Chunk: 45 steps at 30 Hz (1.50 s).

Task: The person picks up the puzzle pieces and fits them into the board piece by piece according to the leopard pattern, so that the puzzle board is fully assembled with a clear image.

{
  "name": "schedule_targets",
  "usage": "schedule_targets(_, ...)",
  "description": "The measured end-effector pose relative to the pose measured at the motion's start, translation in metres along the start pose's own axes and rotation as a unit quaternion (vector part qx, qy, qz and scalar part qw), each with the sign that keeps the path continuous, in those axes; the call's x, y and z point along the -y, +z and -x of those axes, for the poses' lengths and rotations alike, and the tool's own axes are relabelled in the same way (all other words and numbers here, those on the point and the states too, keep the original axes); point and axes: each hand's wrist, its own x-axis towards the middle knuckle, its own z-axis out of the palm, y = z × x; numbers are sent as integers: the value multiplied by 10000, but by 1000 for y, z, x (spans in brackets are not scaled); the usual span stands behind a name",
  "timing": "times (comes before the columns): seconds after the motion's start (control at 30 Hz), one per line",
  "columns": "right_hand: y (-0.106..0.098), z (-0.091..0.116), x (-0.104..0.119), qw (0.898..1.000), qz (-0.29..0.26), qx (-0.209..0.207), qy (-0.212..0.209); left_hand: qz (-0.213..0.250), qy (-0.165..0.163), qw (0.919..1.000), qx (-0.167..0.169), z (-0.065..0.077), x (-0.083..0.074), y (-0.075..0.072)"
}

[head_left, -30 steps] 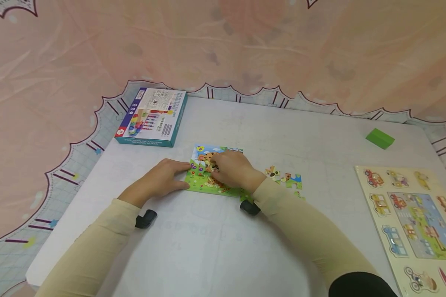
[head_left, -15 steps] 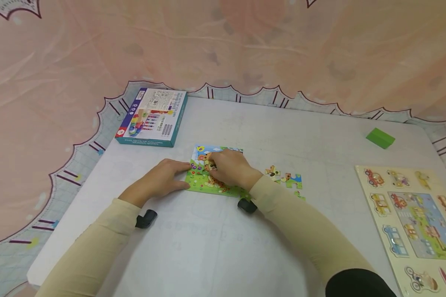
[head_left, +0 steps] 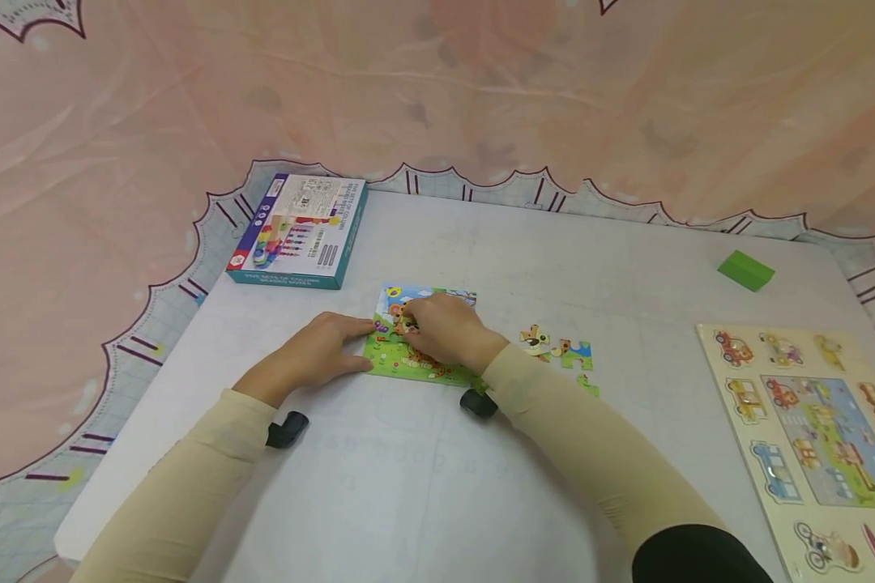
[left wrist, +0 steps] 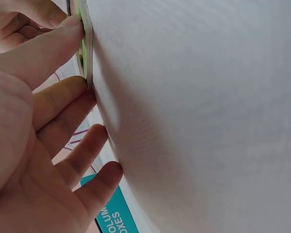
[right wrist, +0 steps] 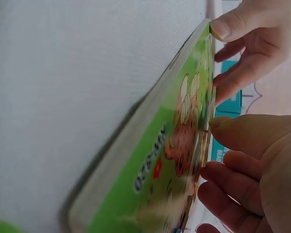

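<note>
A jigsaw board [head_left: 408, 367] with a green lower part and cartoon animals lies flat on the white table. Along its left edge, my left hand [head_left: 319, 350] touches it with thumb and index fingertip, the fingers spread apart. Over the upper middle of the board, my right hand [head_left: 448, 328] has thumb and fingertips on a puzzle piece [head_left: 407, 325] with an animal's face; the hand hides part of the picture. In the right wrist view, the thumb and index finger of the right hand [right wrist: 247, 165] straddle a brownish part at the board's surface.
Loose puzzle pieces [head_left: 575, 354] lie right of the board, one with a dog-like face [head_left: 535, 338]. A teal-sided box [head_left: 299, 231] stands at the back left. Farther right are a green block [head_left: 746, 271] and a wooden vehicle puzzle [head_left: 758, 429].
My right hand has shifted slightly left across the board, and the animal-face piece has slid left with it. The left hand stays at the board's edge.
</note>
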Motion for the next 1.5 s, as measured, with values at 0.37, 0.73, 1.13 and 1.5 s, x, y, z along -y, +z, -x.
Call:
schedule_targets(0.37,2,-1,3,10000,-45,-9,59,-29,21,10000,-9,-1,2,2)
schedule_targets(0.73,4,0,5,9993,-334,-2,188,56,59,10000,-19,1,2,1)
schedule_targets(1.13,6,-3,5,9988,-443,-133,151,24,41,10000,-45,0,2,2)
schedule_targets(1.5,6,-5,5,9985,-527,-132,109,3,61,9999,-85,0,2,1)
